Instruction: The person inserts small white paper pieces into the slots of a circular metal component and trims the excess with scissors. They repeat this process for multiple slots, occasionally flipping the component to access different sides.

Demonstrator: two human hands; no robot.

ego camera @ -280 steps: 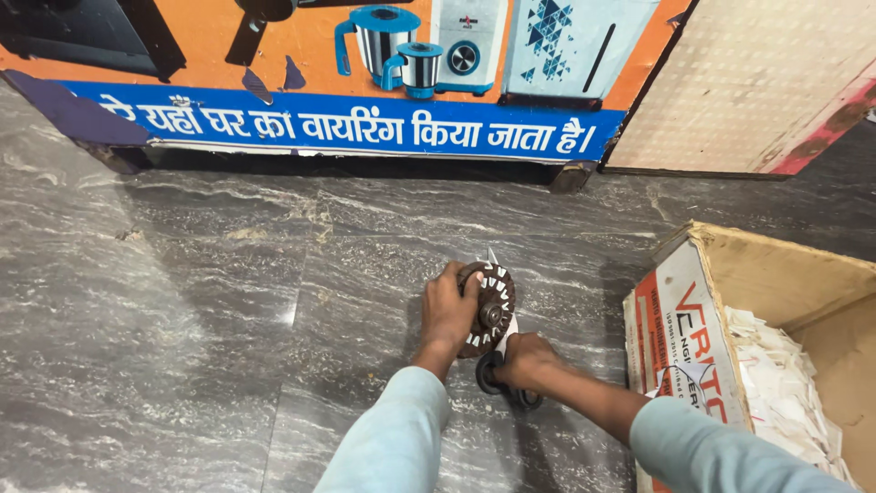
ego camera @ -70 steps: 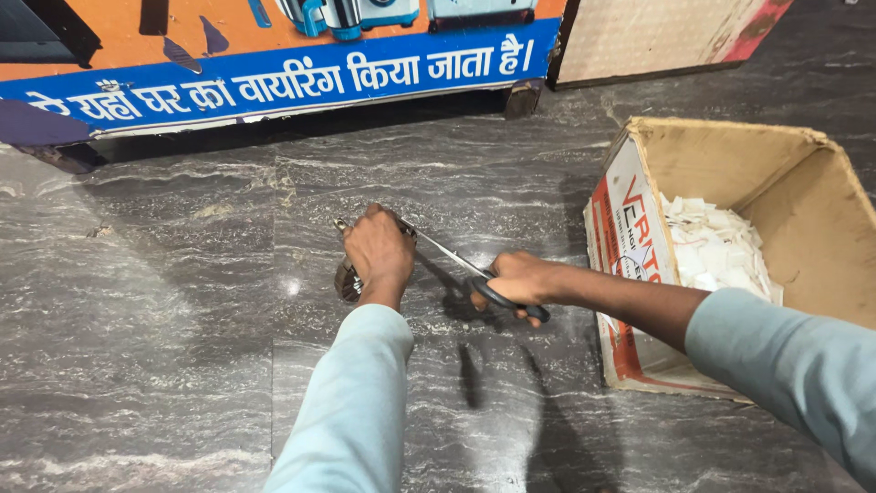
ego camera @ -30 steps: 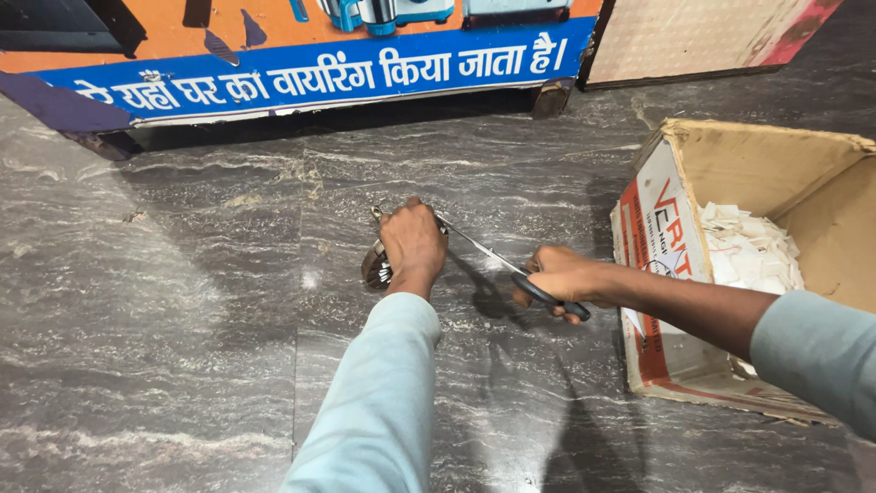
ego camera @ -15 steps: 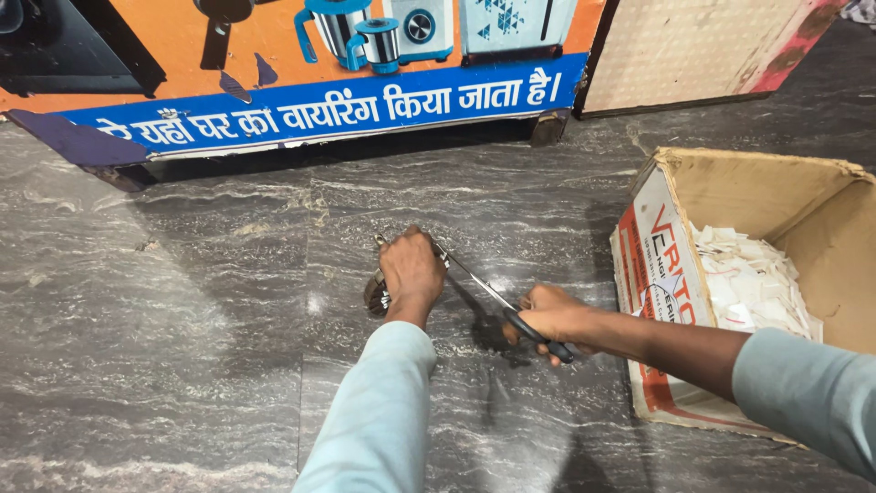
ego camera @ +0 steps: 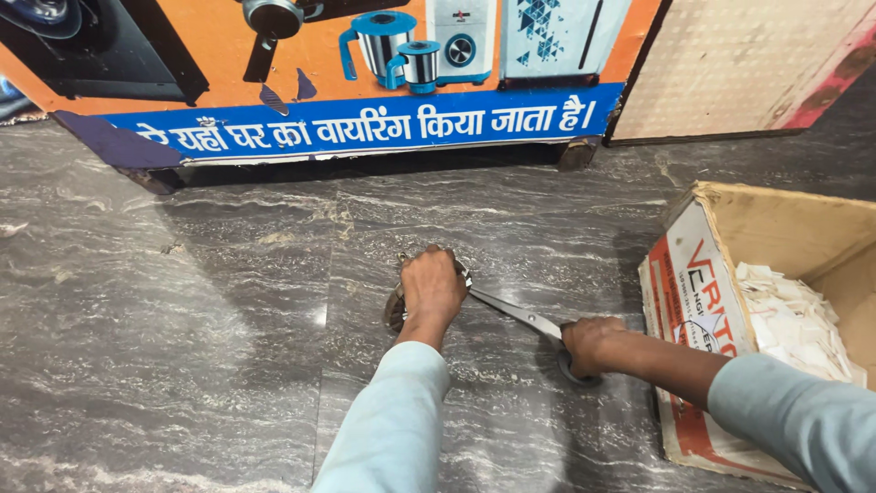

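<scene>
Nearest the camera, two pale blue sleeves [ego camera: 392, 429] are seen reaching forward over the grey veined stone floor [ego camera: 182, 365]. The right hand [ego camera: 593, 345] is closed in a fist around the dark looped handles of a pair of long steel scissors [ego camera: 518, 315], whose blades are laid low across the floor and are pointed toward the other hand. The left hand [ego camera: 432, 285] is curled and pressed down over a dark round ring-shaped part [ego camera: 396, 310], which is held against the floor; only its edge is shown beneath the fingers, so its make cannot be told with certainty. The scissor tips are hidden under that hand, and it cannot be told whether they are touching the part.

To the right, just beside the right forearm, an open brown cardboard box [ego camera: 693, 301] with a white and red printed side is set on the floor; a heap of small white paper slips [ego camera: 794, 319] is held inside it.

The work is judged to be under way: the part is pinned and the scissors are applied to it, yet no finished cut or loosened piece is shown.

Farthest off, an orange and blue printed banner [ego camera: 365, 119] showing kitchen appliances is propped along the floor, with a pale perforated board [ego camera: 748, 64] beside it.
</scene>
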